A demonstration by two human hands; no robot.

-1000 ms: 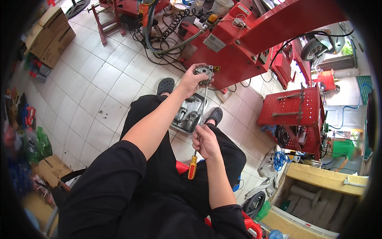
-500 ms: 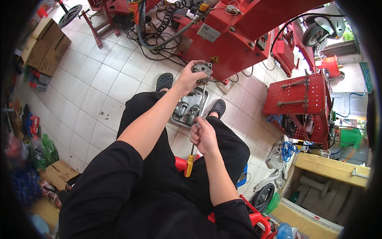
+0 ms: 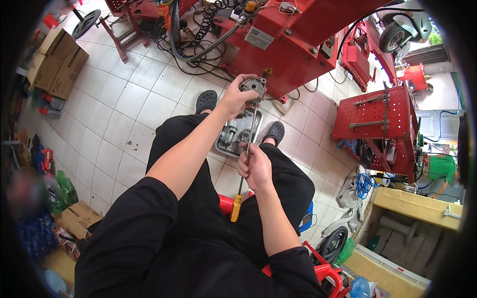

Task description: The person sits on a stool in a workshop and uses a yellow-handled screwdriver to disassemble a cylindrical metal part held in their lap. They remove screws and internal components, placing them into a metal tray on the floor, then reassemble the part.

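Observation:
My left hand (image 3: 236,98) is closed around a round grey cast-metal housing (image 3: 256,88) with a dark hole in its middle, its thumb pressed on the face. My right hand (image 3: 256,168) grips the shaft of a screwdriver (image 3: 236,208), whose yellow handle points back toward my lap. From the right fingertips a slim metal shaft reaches up to the underside of the housing. Whether this is the same screwdriver, I cannot tell. Below the hands, between my feet, a metal tray (image 3: 259,122) on the floor holds several greasy metal parts (image 3: 229,134).
A large red machine (image 3: 298,54) stands just ahead, with black cables and hoses (image 3: 198,64) on the tiles. To the right is a red perforated cart (image 3: 365,116) with wrenches on top. Cardboard boxes (image 3: 58,64) sit on the left. A red plastic stool (image 3: 325,273) is beneath me.
My right fingers have shifted slightly on the shaft, and the hand has turned a little. The left hand and housing stay nearly in place. The whole view has tilted slightly.

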